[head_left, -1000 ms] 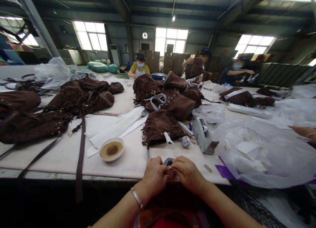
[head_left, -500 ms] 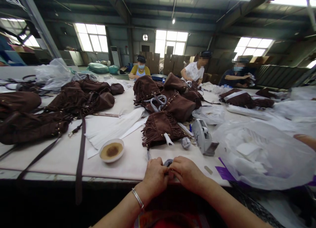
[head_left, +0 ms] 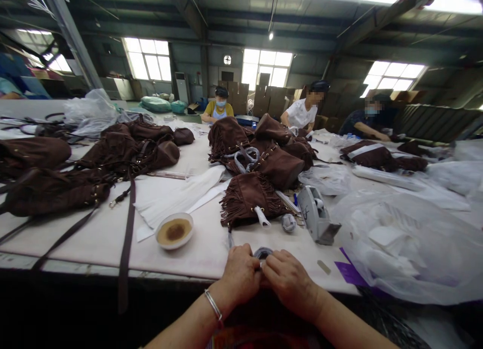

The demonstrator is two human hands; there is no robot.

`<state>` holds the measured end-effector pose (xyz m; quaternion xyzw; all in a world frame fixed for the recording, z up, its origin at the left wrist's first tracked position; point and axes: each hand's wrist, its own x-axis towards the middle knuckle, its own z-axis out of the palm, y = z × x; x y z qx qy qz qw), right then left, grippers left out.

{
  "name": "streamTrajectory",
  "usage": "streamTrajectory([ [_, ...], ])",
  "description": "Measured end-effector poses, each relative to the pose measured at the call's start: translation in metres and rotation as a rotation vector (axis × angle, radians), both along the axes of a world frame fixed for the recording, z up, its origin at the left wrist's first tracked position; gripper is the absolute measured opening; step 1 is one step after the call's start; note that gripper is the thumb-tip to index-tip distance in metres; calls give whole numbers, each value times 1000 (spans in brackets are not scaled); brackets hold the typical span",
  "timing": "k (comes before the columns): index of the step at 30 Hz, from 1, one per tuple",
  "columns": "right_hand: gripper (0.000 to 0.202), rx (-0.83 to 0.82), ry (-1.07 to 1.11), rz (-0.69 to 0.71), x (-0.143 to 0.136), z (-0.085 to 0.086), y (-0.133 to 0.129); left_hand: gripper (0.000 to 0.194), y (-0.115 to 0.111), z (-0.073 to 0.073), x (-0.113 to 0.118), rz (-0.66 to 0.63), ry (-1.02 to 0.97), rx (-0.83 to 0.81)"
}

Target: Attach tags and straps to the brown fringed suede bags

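At the table's front edge my left hand (head_left: 240,269) and my right hand (head_left: 290,283) are close together, fingers closed in a pinch. Between and just beyond them curves a grey wrapped loop (head_left: 263,252), much like the wrapped handle on the piled bags. Both hands seem to grip the piece it belongs to, but the fingers cover most of it. Just beyond lies a brown fringed bag (head_left: 252,198) with a white paper-wrapped piece (head_left: 261,216) on it. Right of that bag are a small crumpled grey ball (head_left: 289,222) and a grey tape dispenser (head_left: 317,215).
A white bowl (head_left: 174,231) of brownish paste stands left of my hands, by white paper sheets (head_left: 177,195). Brown bags (head_left: 109,150) with hanging straps fill the left; more bags (head_left: 281,162) are piled ahead. A large clear plastic bag (head_left: 411,248) lies right. Several people work across the table.
The view has shifted slightly, so things sit a little further right. My hands stay together, and more of the grey loop shows between them. The person at far right has lowered an arm toward the table.
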<state>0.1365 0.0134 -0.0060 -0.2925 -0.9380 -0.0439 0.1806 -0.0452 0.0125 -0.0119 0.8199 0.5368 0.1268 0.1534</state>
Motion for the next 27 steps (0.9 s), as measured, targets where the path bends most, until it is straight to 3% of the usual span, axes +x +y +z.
streamTrajectory([
  [8, 27, -441, 41, -213, -7, 27, 16, 22, -1, 2, -1, 24, -6, -37],
  [14, 14, -764, 102, -362, -12, 31, 30, 22, -3, 4, -1, 50, -53, -35],
  [27, 13, -551, -158, -376, -18, 24, 30, 22, -2, -4, 2, 78, -28, -18],
])
